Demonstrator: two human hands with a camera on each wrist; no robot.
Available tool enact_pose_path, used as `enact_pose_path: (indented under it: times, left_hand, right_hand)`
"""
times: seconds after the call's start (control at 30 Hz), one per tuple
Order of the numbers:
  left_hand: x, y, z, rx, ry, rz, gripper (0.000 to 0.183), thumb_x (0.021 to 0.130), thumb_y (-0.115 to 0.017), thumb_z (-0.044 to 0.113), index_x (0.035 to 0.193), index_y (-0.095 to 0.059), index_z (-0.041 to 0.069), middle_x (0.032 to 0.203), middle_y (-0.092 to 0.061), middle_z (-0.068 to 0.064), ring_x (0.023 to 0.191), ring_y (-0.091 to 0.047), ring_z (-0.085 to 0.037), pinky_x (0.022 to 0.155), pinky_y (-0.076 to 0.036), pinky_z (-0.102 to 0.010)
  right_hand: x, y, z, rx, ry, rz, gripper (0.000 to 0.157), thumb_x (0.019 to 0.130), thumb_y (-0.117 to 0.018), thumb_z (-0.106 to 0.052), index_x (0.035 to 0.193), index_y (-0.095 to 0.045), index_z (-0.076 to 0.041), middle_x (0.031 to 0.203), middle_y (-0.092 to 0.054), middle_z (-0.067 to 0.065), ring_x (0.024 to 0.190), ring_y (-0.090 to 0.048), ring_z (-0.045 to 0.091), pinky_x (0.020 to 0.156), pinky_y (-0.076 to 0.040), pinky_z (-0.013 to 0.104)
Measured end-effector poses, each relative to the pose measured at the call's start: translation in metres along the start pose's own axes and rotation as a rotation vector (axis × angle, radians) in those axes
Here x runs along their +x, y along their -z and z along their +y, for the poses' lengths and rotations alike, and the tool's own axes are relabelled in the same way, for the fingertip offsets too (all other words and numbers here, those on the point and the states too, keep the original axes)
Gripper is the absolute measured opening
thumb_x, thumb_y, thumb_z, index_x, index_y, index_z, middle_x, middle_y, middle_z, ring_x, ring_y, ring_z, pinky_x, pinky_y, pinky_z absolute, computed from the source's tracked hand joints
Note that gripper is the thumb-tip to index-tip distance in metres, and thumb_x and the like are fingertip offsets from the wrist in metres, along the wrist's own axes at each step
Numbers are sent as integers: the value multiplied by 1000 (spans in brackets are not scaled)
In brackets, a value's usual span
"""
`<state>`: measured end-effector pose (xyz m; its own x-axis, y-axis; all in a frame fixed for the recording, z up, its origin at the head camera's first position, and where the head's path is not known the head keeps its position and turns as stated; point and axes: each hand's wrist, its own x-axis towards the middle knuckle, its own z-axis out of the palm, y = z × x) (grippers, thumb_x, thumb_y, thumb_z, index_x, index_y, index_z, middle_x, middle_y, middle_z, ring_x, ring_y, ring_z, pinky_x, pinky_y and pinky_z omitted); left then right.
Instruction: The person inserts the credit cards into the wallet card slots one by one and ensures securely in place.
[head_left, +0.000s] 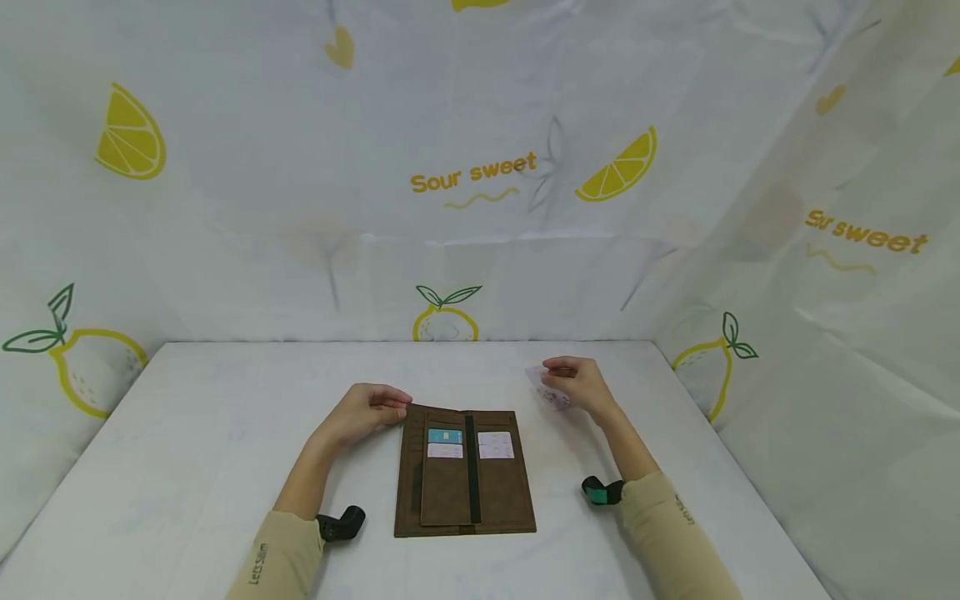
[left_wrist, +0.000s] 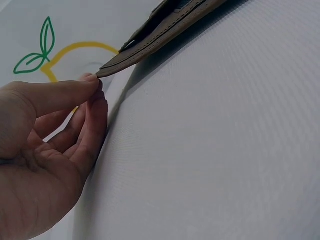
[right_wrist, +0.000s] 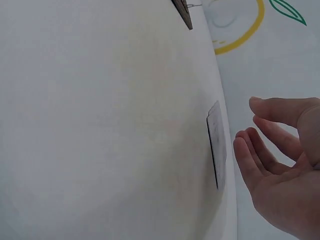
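Note:
A brown long wallet point(head_left: 447, 492) lies open on the white table, with a dark strip down its middle. In its left slots sit a blue card point(head_left: 446, 436) and a pale card point(head_left: 445, 451); pale cards point(head_left: 496, 445) also show in the right slot. My left hand point(head_left: 371, 408) pinches the wallet's upper left corner between thumb and fingertips, which shows closely in the left wrist view. To the right of the wallet, my right hand point(right_wrist: 280, 155) is held with fingers loosely bent and nothing between them. Beside its fingertips lies a thin, pale, purple-printed piece point(right_wrist: 216, 147), partly covered by the hand in the head view.
The white tabletop point(head_left: 247, 450) ends at a wall sheet point(head_left: 262, 167) with lemon prints behind, and a similar sheet point(head_left: 862, 375) hangs along the right side. Dark wrist devices stick out inward, one on the left wrist point(head_left: 341, 524) and one on the right point(head_left: 602, 491).

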<state>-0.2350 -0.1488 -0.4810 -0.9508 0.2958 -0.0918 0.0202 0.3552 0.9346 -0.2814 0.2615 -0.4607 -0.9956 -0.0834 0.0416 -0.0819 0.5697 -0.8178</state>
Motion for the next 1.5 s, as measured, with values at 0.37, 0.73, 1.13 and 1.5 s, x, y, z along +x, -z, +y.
enact_pose_path:
  times: [0.37,0.73,1.13,1.5]
  left_hand:
    - [-1,0,1,-4,6,1,26,101,-75,8,125,-76,-3,117,-80,-16,97,-69,-8,84,-54,-23]
    - [-1,0,0,16,-10,17,27,101,-74,7,125,-75,-5,115,-79,-18,98,-70,-10,82,-55,-22]
    - [-1,-2,0,15,-6,18,26,100,-75,7,124,-76,-3,115,-80,-16,98,-70,-10,84,-54,-21]
    - [-1,0,0,16,-18,11,26,100,-75,7,124,-75,-4,115,-80,-17,97,-68,-8,83,-53,-22]
  right_hand:
    - [7,1,13,-143,-27,29,52,96,-81,-13,138,-65,12,143,-67,33,131,-65,48,113,-52,57]
    - [9,2,7,-266,-31,-22,64,92,-86,-20,139,-63,17,138,-67,38,127,-65,50,107,-55,58]
    - [10,5,9,-195,-97,-4,57,91,-88,-19,135,-64,9,134,-66,31,119,-63,41,102,-53,50]
    - [9,9,19,-85,-30,44,42,96,-77,-9,132,-67,10,117,-72,26,99,-69,24,79,-52,21]
